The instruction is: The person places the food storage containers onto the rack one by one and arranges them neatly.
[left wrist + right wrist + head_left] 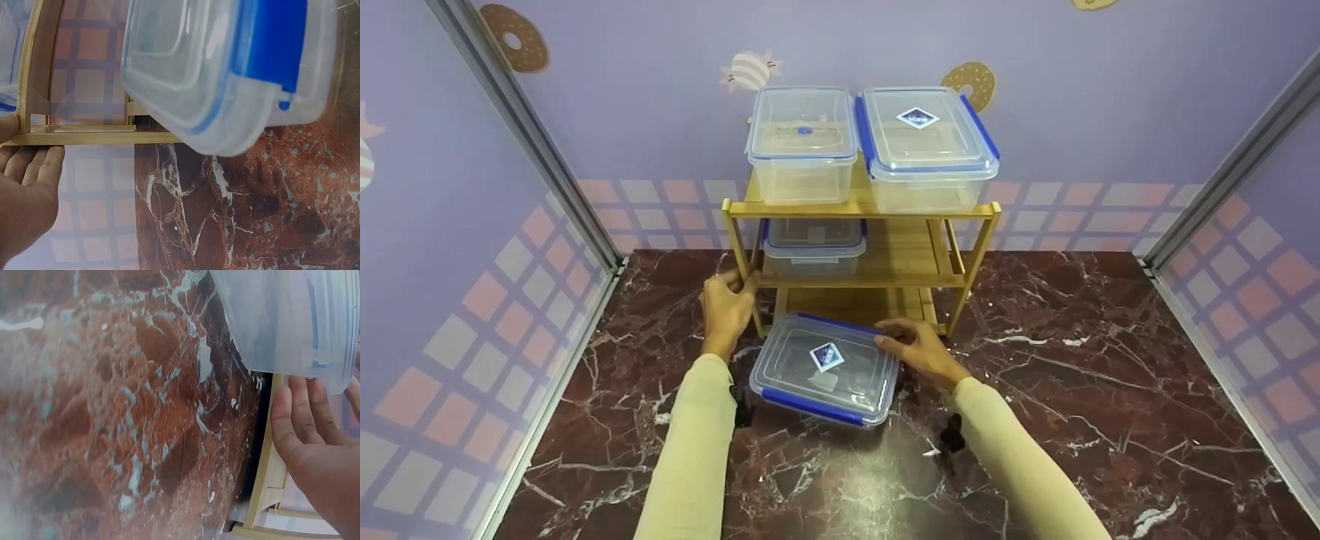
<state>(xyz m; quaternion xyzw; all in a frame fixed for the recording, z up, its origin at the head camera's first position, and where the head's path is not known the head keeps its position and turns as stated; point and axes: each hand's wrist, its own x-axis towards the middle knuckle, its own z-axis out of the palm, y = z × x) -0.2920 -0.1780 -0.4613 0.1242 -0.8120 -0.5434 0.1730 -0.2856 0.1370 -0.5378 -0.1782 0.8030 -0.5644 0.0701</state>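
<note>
My left hand [727, 307] grips the left upright of a wooden shelf rack [862, 281]. In the left wrist view, its fingers [40, 163] lie along one side of the wood and the thumb on the other. A clear plastic food container [799, 379] with a blue-clipped lid and a diamond label sits skewed before the rack's bottom tier. My right hand [919, 349] holds this container at its far right corner, thumb over the lid. The right wrist view shows its fingers [301, 419] below the rim.
Two clear containers, a left one [802, 180] and a blue-clipped right one [930, 191], stand on the top tier. Another container [815, 247] is on the middle tier, at left. Purple walls [660, 112] enclose the dark red marbled tabletop [1072, 420].
</note>
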